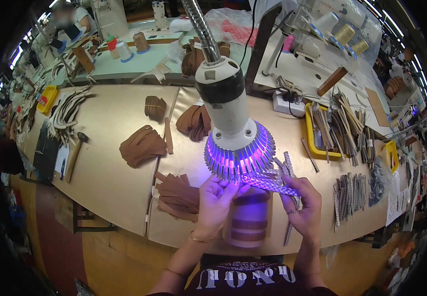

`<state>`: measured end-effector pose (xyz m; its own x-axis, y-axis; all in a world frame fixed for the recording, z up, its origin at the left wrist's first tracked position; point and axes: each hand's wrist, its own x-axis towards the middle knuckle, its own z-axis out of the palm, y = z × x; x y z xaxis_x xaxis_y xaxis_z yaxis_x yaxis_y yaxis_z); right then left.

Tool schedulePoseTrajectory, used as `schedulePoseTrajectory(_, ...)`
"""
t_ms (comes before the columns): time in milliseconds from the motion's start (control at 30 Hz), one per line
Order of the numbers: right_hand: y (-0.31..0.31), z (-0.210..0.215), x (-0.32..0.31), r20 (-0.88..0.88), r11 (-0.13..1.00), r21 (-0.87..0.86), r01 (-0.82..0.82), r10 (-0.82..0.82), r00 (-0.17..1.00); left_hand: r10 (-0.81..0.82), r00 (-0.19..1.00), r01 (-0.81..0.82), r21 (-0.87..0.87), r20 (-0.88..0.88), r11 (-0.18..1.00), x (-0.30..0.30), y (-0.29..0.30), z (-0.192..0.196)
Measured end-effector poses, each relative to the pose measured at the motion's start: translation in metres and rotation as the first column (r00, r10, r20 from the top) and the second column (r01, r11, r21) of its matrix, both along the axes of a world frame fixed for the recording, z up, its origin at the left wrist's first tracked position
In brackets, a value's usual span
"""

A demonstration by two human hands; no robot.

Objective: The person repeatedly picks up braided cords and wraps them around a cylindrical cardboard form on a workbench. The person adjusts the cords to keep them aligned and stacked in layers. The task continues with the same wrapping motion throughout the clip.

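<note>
Gripping one patterned strip [271,184] under the lamp [238,148], both hands [217,200] [302,204] are checking it; many strips [350,195] are waiting.

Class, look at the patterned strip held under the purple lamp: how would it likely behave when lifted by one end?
The strip is thin, spanning both hands, so it would probably droop. It looks light for its length. Its woven-looking surface probably resists slipping.

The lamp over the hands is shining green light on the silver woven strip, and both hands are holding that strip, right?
Not quite. The head view shows the lamp glowing purple, not green. The rest is right: the left hand and the right hand both hold the silver woven strip just under it.
</note>
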<state>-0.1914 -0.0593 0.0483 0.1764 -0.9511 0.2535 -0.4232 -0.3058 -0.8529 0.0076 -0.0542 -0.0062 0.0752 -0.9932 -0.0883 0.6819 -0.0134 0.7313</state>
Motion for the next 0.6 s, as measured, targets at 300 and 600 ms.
schedulePoseTrajectory(300,0.003,-0.03,0.04,0.741,0.877,0.439,-0.193,-0.232,0.63,0.062,0.953,-0.057,-0.024,0.297,0.998,-0.011,0.044,0.011)
schedulePoseTrajectory(600,-0.01,0.002,0.025,0.169,0.868,0.478,-0.133,0.057,0.984,0.249,0.519,0.223,-0.411,0.818,0.884,0.01,0.056,-0.002)
